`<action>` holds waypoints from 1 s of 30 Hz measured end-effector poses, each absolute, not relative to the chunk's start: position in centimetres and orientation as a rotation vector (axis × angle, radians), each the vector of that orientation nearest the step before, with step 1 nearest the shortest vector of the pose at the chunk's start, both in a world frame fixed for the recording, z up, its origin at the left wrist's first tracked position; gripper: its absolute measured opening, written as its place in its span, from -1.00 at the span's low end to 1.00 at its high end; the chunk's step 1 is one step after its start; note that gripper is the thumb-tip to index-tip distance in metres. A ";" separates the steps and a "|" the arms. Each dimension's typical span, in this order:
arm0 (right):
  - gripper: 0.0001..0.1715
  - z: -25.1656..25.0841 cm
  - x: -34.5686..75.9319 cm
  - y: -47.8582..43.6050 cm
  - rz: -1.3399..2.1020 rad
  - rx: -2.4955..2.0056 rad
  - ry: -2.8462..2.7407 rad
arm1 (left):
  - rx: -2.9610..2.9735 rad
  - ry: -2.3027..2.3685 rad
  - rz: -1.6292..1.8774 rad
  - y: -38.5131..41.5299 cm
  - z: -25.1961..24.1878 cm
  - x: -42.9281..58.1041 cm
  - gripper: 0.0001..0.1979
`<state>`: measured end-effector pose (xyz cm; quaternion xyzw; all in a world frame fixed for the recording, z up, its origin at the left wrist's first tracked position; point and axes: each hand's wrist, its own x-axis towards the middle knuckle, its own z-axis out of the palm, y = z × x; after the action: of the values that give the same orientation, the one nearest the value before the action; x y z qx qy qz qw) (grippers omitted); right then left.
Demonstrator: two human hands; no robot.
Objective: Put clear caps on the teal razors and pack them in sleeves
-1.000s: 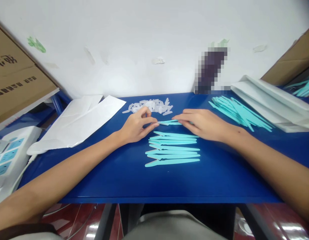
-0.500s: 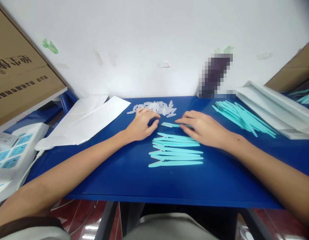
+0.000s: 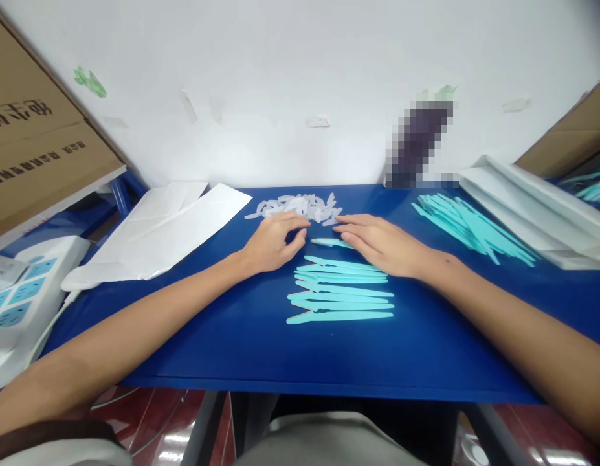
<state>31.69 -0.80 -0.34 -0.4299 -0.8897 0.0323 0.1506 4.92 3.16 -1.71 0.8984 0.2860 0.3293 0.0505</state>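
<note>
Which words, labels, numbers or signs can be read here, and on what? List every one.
Nothing is readable for certain.
Cardboard box: two lines of dark characters, seemingly upside down, too distorted to read.
Power strip: no legible marking.
Teal tools: no lettering visible.

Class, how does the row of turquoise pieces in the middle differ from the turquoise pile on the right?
The row of turquoise pieces is laid out nearly parallel, while the turquoise pile is a jumble of overlapping pieces. The row's pieces run roughly sideways; most of the pile's slant down to the right. The row extends nearer the front edge of the blue table than the pile does. Both consist of slim turquoise pieces.
</note>
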 end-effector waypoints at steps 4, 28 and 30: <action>-0.37 -0.2 32.1 -1.1 0.086 -1.222 -2.561 | 2.749 0.839 1.037 3.3 -1.7 4.9 -0.75; -0.49 0.5 32.6 -1.5 -0.177 -1.574 -2.471 | 2.308 0.930 0.830 3.3 -0.9 4.5 -0.61; -0.49 0.4 32.6 -1.5 -0.178 -1.551 -2.486 | 2.310 0.939 0.857 3.2 -1.0 4.5 -0.59</action>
<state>32.58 -1.51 0.41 -0.5256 -0.8423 -0.0604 0.1029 4.49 3.21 -1.00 0.8484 0.3449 0.3146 0.2496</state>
